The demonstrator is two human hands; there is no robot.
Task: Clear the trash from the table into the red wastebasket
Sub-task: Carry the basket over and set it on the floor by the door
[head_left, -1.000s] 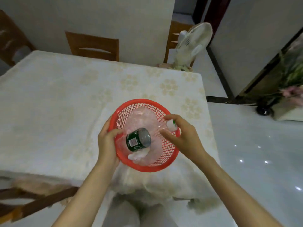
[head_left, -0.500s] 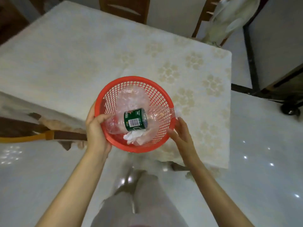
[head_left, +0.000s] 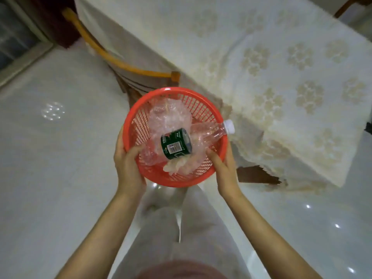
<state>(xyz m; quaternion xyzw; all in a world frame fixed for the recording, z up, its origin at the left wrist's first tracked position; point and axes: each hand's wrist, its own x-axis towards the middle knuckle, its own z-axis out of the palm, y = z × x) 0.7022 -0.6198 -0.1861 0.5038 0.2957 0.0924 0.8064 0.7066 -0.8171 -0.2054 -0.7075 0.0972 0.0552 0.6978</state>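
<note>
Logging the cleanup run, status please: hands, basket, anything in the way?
Left hand and right hand gripping red wastebasket rim. Bottle, crumpled plastic inside; cap overhangs rim. Nothing in the way.

A wooden chair [head_left: 128,67], apparently tucked under the tablecloth [head_left: 281,67].

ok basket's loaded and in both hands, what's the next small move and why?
Probably lower the red wastebasket to the floor beside the table. Both the left hand and right hand grip its rim, it hangs off the table over the tiles, and the bottle, crumpled plastic and tissue are already inside.
</note>
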